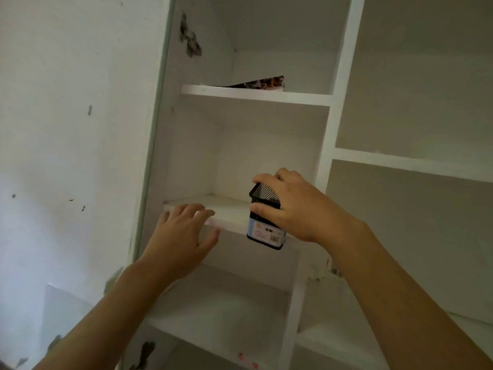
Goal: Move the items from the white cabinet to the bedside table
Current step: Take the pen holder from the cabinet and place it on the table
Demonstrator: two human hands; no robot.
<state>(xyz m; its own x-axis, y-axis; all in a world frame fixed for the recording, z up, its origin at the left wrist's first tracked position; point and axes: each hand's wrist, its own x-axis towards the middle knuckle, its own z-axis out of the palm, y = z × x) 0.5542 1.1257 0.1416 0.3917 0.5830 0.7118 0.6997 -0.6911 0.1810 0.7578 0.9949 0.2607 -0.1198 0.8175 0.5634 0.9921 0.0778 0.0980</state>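
Note:
My right hand (301, 206) grips a black mesh pen holder (264, 222) with a pale blue label, held tilted just in front of the middle shelf (226, 209) of the white cabinet (336, 102). Fingers wrap its top rim and the thumb presses its side. My left hand (184, 236) is spread with fingers apart, its fingertips resting on the front edge of that same shelf, holding nothing. On the shelf above lies a flat patterned item (264, 82), dark with red and white, partly hidden by the shelf board.
The cabinet has more white compartments to the right (413, 161) and below (226, 311). A scuffed white wall (74, 129) stands on the left. The bedside table is not in view.

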